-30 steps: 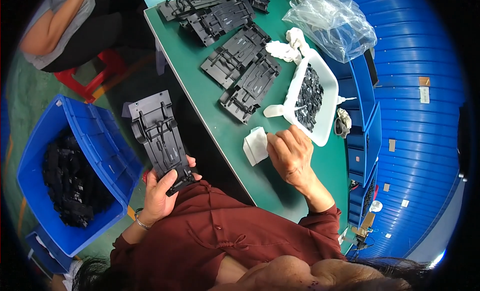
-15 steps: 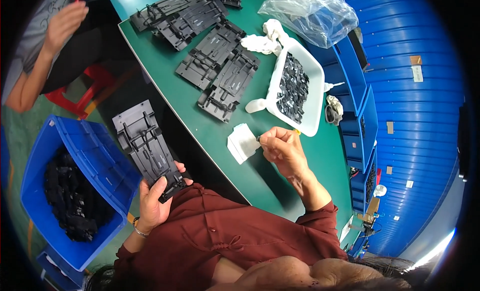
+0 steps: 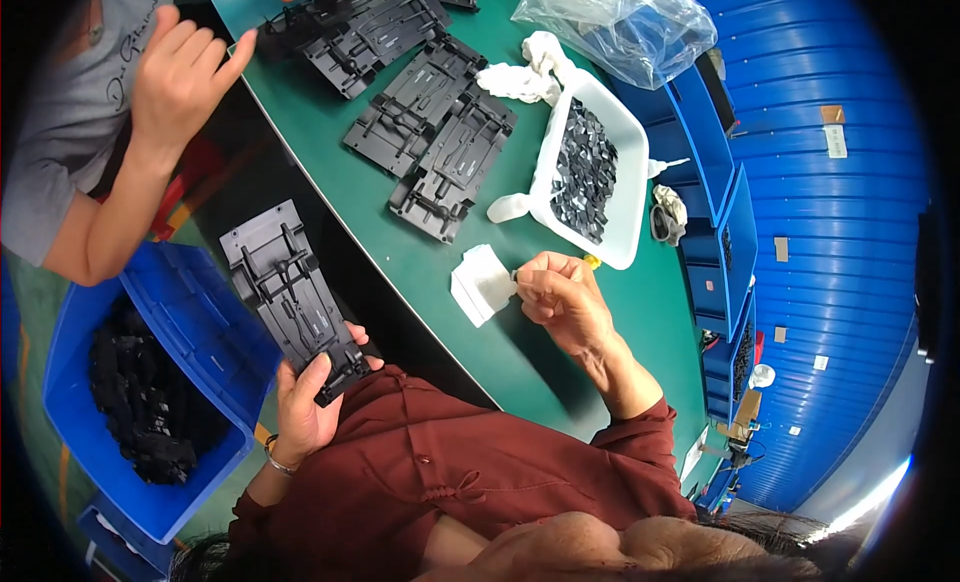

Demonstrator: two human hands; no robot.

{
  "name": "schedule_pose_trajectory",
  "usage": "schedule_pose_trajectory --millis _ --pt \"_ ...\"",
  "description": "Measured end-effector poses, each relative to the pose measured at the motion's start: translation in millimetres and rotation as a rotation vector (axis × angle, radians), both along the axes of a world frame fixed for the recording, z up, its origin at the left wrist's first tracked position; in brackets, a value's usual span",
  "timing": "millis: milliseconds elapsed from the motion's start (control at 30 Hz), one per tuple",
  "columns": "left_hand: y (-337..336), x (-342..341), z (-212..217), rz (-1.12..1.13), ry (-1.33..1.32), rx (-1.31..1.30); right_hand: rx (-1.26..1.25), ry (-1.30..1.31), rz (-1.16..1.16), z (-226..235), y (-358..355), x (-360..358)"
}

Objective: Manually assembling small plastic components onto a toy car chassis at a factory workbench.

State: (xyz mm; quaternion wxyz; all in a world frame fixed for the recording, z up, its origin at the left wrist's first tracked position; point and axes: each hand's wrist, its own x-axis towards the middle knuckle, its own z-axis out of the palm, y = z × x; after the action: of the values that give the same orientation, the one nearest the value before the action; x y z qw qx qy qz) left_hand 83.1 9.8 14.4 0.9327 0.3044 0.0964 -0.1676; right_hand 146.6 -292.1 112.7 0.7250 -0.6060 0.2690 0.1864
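My left hand [image 3: 312,387] grips one end of a black moulded plastic chassis plate [image 3: 295,297], with the thumb on its ribbed face. The plate is tilted up beside the table edge, above the gap next to the blue bin. Over the green table, my right hand [image 3: 565,297] is pinched at the edge of a folded white cloth or paper [image 3: 482,284]. A tiny dark piece shows at the fingertips, too small to name. Just beyond that hand stands a white tub [image 3: 625,207] holding small black parts [image 3: 585,172].
More black chassis plates [image 3: 455,167] lie on the green table [image 3: 400,252]. A white bottle [image 3: 510,208], a white rag [image 3: 525,77] and a clear plastic bag [image 3: 620,22] surround the tub. At left are a blue bin [image 3: 215,372] of black parts and a co-worker's arm [image 3: 150,157].
The co-worker's arm has come closer to the table, and another hand now shows at the far plates. Both my hands stay nearly where they were.
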Motion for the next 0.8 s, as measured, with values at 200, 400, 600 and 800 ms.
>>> schedule_pose_trajectory --millis 200,400,600,800 --pt "1.2 -0.1 -1.2 -0.007 0.009 -0.003 -0.223 -0.144 0.057 -15.2 -0.2 -2.2" --pt "1.4 0.0 -1.7 0.002 0.02 0.002 -0.594 -0.338 0.136 -32.6 8.5 -1.1" --pt "2.9 1.2 -2.7 0.009 0.021 0.0 -0.793 -0.465 0.231 -39.7 11.4 1.8" --pt "2.0 1.2 -2.5 0.009 0.03 -0.007 -0.922 -0.637 0.322 -43.6 6.5 -0.4"
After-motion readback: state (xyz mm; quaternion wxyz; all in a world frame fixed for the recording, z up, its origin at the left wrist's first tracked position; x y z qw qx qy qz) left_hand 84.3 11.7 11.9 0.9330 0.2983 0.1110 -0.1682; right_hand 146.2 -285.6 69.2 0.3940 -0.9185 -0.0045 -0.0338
